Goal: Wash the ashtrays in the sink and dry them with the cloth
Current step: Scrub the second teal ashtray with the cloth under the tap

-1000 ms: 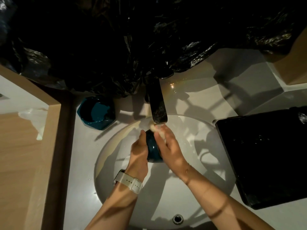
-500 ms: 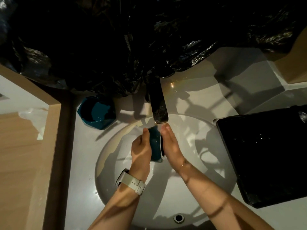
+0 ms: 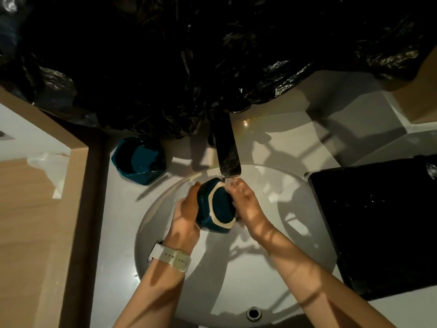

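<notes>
At the centre of the frame, over the white sink [image 3: 272, 275], a teal ashtray [image 3: 216, 205] is held on its side just under the spout of the dark tap [image 3: 227, 152], its pale-rimmed underside turned toward the camera. The left hand [image 3: 185, 209], with a white watch [image 3: 171, 255] on its wrist, grips the ashtray's left side with its fingers curled behind it. The right hand [image 3: 246, 201] presses against the ashtray's right edge; its fingers lie fairly straight, reaching up to the thin stream of water. A second teal ashtray [image 3: 139, 160] sits upright on the counter at the upper left of the basin, near the tap. A black tray [image 3: 378, 221] lies at the right, and crumpled black plastic [image 3: 189, 67] fills the top.
</notes>
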`<act>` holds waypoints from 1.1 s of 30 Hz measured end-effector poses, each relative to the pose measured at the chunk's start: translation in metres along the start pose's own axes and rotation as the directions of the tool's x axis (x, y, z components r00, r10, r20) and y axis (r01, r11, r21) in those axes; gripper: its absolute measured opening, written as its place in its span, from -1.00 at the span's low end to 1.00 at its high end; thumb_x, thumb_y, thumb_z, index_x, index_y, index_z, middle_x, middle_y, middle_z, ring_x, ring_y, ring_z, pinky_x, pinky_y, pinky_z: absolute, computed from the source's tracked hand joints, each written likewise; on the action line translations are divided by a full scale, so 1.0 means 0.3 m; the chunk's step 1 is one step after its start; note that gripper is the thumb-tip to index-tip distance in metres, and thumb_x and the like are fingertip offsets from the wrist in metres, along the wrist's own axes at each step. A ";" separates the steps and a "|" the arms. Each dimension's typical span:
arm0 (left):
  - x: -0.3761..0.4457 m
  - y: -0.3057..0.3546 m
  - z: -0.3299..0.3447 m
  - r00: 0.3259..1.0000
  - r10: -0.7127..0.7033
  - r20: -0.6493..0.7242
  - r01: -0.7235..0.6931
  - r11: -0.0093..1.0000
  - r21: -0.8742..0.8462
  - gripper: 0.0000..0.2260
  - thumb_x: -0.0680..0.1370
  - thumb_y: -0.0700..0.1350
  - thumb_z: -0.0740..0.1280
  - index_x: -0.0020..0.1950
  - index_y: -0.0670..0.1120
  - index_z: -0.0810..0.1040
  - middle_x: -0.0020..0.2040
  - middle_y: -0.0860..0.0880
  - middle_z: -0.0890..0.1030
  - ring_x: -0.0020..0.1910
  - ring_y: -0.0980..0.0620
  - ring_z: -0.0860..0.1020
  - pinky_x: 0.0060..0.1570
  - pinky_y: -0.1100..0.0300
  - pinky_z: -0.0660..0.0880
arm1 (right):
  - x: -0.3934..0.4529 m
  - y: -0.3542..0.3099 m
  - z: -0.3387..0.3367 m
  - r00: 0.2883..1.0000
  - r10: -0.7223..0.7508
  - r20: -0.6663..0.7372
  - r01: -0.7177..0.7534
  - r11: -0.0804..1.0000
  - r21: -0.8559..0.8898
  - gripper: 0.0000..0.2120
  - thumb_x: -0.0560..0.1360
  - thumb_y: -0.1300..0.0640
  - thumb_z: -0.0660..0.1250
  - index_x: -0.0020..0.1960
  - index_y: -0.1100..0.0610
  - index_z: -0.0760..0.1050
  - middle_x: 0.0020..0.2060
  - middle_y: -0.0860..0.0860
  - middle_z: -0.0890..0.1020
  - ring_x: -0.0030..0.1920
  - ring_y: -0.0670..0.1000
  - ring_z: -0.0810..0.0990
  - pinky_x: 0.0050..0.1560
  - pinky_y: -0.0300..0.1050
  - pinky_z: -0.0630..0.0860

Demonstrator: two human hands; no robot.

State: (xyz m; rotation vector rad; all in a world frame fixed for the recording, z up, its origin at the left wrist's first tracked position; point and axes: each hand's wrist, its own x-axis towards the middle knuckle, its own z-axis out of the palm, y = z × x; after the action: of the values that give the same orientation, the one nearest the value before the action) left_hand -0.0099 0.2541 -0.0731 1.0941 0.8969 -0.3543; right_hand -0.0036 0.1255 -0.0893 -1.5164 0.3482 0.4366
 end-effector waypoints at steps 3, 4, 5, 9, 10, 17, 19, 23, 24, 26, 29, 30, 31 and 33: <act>0.006 -0.031 -0.061 0.979 0.006 0.203 0.022 0.991 -0.131 -0.59 0.67 0.07 0.10 0.21 -0.20 0.58 0.06 -0.19 0.70 0.08 -0.17 0.65 0.04 -0.05 0.58 | -0.055 0.045 -0.024 0.986 0.046 0.163 -0.099 0.939 0.330 -0.63 0.60 -0.07 0.18 0.29 0.11 0.49 0.15 0.07 0.64 0.19 0.05 0.59 0.17 -0.02 0.54; 0.009 -0.041 -0.074 0.975 0.000 0.224 0.031 0.990 -0.134 -0.57 0.68 0.07 0.07 0.23 -0.18 0.59 0.14 -0.20 0.67 0.19 -0.19 0.60 0.17 -0.09 0.54 | -0.072 0.048 -0.028 0.978 0.055 0.202 -0.133 0.907 0.399 -0.61 0.61 -0.07 0.17 0.31 0.13 0.48 0.18 0.11 0.62 0.21 0.09 0.59 0.23 0.07 0.51; 0.011 -0.051 -0.083 0.970 0.003 0.241 0.033 0.989 -0.143 -0.57 0.68 0.07 0.07 0.23 -0.17 0.59 0.19 -0.20 0.65 0.26 -0.22 0.56 0.26 -0.13 0.48 | -0.079 0.051 -0.026 0.974 0.065 0.219 -0.158 0.883 0.441 -0.60 0.60 -0.07 0.18 0.32 0.14 0.47 0.20 0.15 0.60 0.23 0.14 0.57 0.27 0.14 0.47; -0.020 -0.062 -0.072 0.949 0.074 0.306 -0.056 0.996 -0.069 -0.50 0.65 0.20 0.07 0.27 -0.13 0.58 0.20 -0.17 0.65 0.22 -0.17 0.59 0.22 -0.14 0.50 | -0.061 0.049 -0.016 0.985 0.129 0.116 -0.166 0.890 0.425 -0.47 0.49 -0.14 0.35 0.31 0.19 0.47 0.23 0.25 0.55 0.28 0.25 0.51 0.33 0.25 0.41; -0.024 -0.064 -0.069 0.943 0.102 0.315 -0.098 0.995 -0.030 -0.53 0.64 0.19 0.11 0.29 -0.11 0.57 0.21 -0.15 0.65 0.20 -0.15 0.61 0.18 -0.14 0.54 | -0.054 0.033 -0.016 0.986 0.146 0.080 -0.166 0.891 0.423 -0.47 0.46 -0.14 0.38 0.28 0.19 0.49 0.19 0.24 0.58 0.25 0.24 0.54 0.29 0.23 0.46; -0.020 -0.058 0.023 0.985 0.143 0.100 -0.132 0.985 -0.108 -0.46 0.48 0.17 0.43 0.30 -0.18 0.56 0.17 -0.21 0.66 0.12 -0.21 0.65 0.14 -0.16 0.58 | -0.089 0.047 0.071 0.989 0.089 -0.119 -0.036 0.921 0.389 -0.56 0.55 -0.18 0.24 0.17 0.18 0.50 -0.10 0.18 0.66 -0.19 0.12 0.58 -0.22 -0.06 0.50; -0.023 -0.075 0.043 0.985 0.138 0.102 -0.126 0.985 -0.119 -0.54 0.54 0.12 0.37 0.28 -0.19 0.57 0.12 -0.21 0.68 0.08 -0.19 0.67 0.14 -0.08 0.58 | -0.119 0.081 0.114 0.978 0.108 -0.179 -0.026 0.911 0.411 -0.54 0.55 -0.19 0.22 0.23 0.16 0.46 -0.05 0.20 0.61 -0.19 0.07 0.54 -0.28 -0.12 0.45; -0.055 -0.134 0.039 0.982 0.169 0.086 -0.155 0.976 -0.151 -0.58 0.57 0.03 0.37 0.33 -0.18 0.48 0.12 -0.20 0.68 0.08 -0.16 0.68 0.06 -0.01 0.58 | -0.103 0.052 0.068 0.975 0.139 -0.173 -0.040 0.876 0.481 -0.64 0.60 -0.04 0.20 0.20 0.21 0.52 -0.03 0.23 0.66 -0.11 0.23 0.62 -0.19 0.07 0.54; -0.061 -0.140 0.036 0.980 0.178 0.084 -0.163 0.974 -0.160 -0.58 0.58 0.02 0.37 0.34 -0.18 0.47 0.13 -0.20 0.68 0.09 -0.15 0.67 0.08 -0.03 0.58 | -0.093 0.036 0.049 0.978 0.151 -0.143 -0.060 0.861 0.505 -0.65 0.59 -0.04 0.23 0.19 0.20 0.55 0.02 0.24 0.67 0.00 0.27 0.63 -0.04 0.18 0.56; -0.062 -0.146 0.028 0.978 0.185 0.092 -0.168 0.971 -0.169 -0.58 0.58 0.03 0.36 0.35 -0.16 0.46 0.15 -0.18 0.67 0.11 -0.14 0.66 0.15 -0.07 0.56 | -0.088 0.010 0.032 0.980 0.161 -0.113 -0.088 0.873 0.480 -0.64 0.55 -0.08 0.29 0.16 0.16 0.59 0.07 0.25 0.65 0.08 0.28 0.62 0.10 0.25 0.52; -0.054 -0.137 0.007 0.975 0.189 0.119 -0.174 0.976 -0.130 -0.60 0.59 0.06 0.33 0.35 -0.13 0.49 0.17 -0.16 0.66 0.14 -0.12 0.65 0.15 -0.04 0.56 | -0.107 0.018 0.034 0.990 0.117 -0.083 -0.072 0.905 0.419 -0.65 0.54 -0.10 0.31 0.17 0.12 0.59 0.07 0.24 0.65 0.05 0.25 0.62 0.07 0.19 0.50; -0.047 -0.134 -0.005 0.972 0.182 0.147 -0.170 0.981 -0.091 -0.61 0.60 0.07 0.31 0.34 -0.12 0.51 0.17 -0.15 0.66 0.16 -0.12 0.64 0.15 -0.02 0.56 | -0.116 0.023 0.034 0.992 0.108 -0.059 -0.071 0.895 0.440 -0.67 0.56 -0.04 0.29 0.20 0.14 0.57 0.08 0.23 0.66 0.08 0.22 0.63 0.09 0.17 0.53; -0.039 -0.129 -0.016 0.968 0.174 0.182 -0.169 0.985 -0.041 -0.62 0.60 0.07 0.30 0.33 -0.11 0.53 0.17 -0.15 0.67 0.16 -0.12 0.64 0.15 -0.01 0.55 | -0.123 0.028 0.029 0.994 0.105 -0.038 -0.076 0.887 0.455 -0.69 0.57 0.02 0.28 0.22 0.17 0.55 0.07 0.22 0.66 0.09 0.21 0.64 0.08 0.16 0.57; -0.034 -0.111 -0.035 0.962 0.132 0.240 -0.144 0.989 0.034 -0.64 0.59 0.03 0.32 0.31 -0.13 0.56 0.14 -0.15 0.68 0.15 -0.12 0.65 0.15 0.00 0.57 | -0.127 0.014 0.004 0.994 0.108 -0.030 -0.085 0.899 0.429 -0.76 0.56 0.13 0.30 0.17 0.21 0.56 0.01 0.22 0.68 0.04 0.20 0.66 0.00 0.10 0.61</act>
State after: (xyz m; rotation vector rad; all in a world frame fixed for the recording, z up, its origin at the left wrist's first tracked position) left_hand -0.0425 0.2467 -0.0876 1.1277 0.5994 -0.3846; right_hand -0.0388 0.1246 -0.0746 -1.0842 0.5267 0.3687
